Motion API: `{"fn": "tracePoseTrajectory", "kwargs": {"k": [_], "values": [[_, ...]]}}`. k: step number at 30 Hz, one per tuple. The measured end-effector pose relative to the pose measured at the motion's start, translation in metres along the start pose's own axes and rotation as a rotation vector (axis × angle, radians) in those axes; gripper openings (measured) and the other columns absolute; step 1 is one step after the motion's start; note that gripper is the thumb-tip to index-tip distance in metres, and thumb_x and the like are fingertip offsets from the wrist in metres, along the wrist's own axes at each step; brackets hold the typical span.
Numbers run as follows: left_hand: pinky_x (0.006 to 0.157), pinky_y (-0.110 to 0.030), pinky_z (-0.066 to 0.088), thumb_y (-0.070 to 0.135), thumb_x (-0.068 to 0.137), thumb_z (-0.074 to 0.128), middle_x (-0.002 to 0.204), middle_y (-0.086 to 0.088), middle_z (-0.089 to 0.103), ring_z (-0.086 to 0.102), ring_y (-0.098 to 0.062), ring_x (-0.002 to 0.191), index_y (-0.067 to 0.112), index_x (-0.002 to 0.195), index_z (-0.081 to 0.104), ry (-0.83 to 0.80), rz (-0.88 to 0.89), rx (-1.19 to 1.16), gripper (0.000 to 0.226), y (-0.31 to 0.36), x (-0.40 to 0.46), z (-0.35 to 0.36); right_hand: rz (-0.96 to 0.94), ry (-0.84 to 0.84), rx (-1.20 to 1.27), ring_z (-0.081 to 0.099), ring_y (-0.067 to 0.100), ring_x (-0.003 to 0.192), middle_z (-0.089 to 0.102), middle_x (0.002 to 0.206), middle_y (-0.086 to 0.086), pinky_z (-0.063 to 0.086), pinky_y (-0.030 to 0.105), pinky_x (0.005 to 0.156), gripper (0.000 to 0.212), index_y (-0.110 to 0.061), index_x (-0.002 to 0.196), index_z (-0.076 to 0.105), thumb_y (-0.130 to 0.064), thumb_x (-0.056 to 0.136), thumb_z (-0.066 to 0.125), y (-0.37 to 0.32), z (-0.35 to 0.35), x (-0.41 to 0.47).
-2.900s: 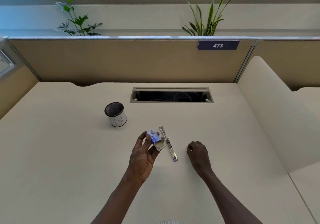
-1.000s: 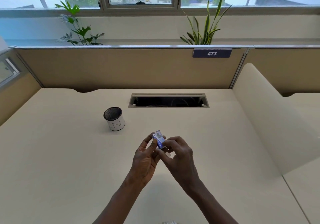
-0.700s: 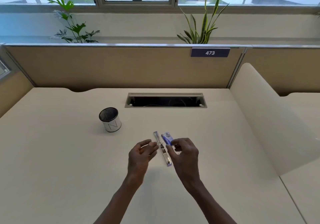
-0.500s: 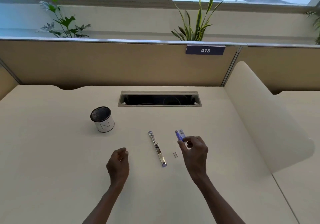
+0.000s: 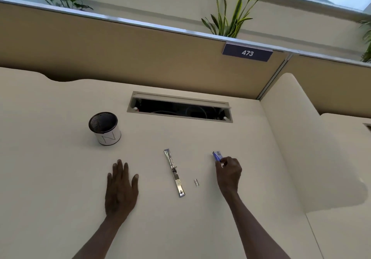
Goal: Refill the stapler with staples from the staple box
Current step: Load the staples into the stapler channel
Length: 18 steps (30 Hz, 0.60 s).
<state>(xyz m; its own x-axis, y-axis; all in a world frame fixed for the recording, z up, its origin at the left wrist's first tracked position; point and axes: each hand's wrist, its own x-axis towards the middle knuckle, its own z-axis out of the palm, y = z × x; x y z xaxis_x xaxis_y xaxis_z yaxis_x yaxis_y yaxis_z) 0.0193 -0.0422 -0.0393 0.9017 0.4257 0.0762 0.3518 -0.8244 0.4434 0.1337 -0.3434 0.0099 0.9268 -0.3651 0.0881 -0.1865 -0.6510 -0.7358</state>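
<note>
The left hand (image 5: 120, 186) lay flat on the surface (image 5: 50, 178) with straight, slightly spread fingers, holding nothing, toward the near edge and left of the stapler. The right hand (image 5: 228, 171) pinched the small blue staple box (image 5: 217, 155) between thumb and fingertips, to the right of the stapler and apart from it.

The stapler (image 5: 174, 172) lay unfolded into one long, thin metal strip near the middle of the surface, running from the far side toward the near edge, so its staple channel appeared to be exposed. A short strip of staples (image 5: 196, 182) rested on the surface between the stapler and the right hand, touching neither.

Judging by that layout, the opening of the stapler and the removal of staples from the box were done. Still to do: picking up the loose strip, seating it in the channel and closing the stapler.

Whether the channel already held any staples could not be made out; it was too small and shiny. The box was partly covered by the fingers, so whether it was closed or open was unclear. A mesh cup (image 5: 104, 128) stood toward the far left, and both forearms were cut off at the bottom of the head view.
</note>
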Motion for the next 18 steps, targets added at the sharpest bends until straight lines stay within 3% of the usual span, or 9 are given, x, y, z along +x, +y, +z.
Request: {"fn": "tracePoseTrajectory", "kwargs": {"k": [8,12,18], "values": [[0.12,-0.048,0.024,0.049,0.096,0.018,0.159,-0.018,0.029,0.028,-0.032,0.148,-0.001,0.146,0.039,-0.016,-0.004,0.026,0.074,0.006,-0.002,0.007,0.051,0.025,-0.014,0.059,0.032,0.088,0.061,0.1,0.016,0.044,0.032,0.076,0.009,0.001,0.093,0.065,-0.003,0.085,0.068,0.004,0.02,0.033],[0.121,-0.047,0.022,0.056,0.096,0.009,0.16,-0.017,0.028,0.026,-0.031,0.148,-0.001,0.147,0.037,-0.025,-0.007,0.007,0.081,0.009,-0.001,0.004,0.033,-0.009,-0.069,0.058,0.035,0.095,0.059,0.103,0.019,0.049,0.041,0.084,0.012,0.002,0.094,0.064,-0.004,0.086,0.068,0.008,0.027,0.04],[0.121,-0.047,0.021,0.047,0.094,0.021,0.161,-0.016,0.026,0.025,-0.031,0.149,0.0,0.148,0.037,-0.047,-0.03,0.001,0.073,0.011,-0.001,0.002,-0.024,0.019,-0.044,0.053,0.034,0.104,0.051,0.117,0.019,0.041,0.03,0.087,0.033,0.001,0.111,0.057,-0.013,0.086,0.073,0.009,0.023,0.032]]}}
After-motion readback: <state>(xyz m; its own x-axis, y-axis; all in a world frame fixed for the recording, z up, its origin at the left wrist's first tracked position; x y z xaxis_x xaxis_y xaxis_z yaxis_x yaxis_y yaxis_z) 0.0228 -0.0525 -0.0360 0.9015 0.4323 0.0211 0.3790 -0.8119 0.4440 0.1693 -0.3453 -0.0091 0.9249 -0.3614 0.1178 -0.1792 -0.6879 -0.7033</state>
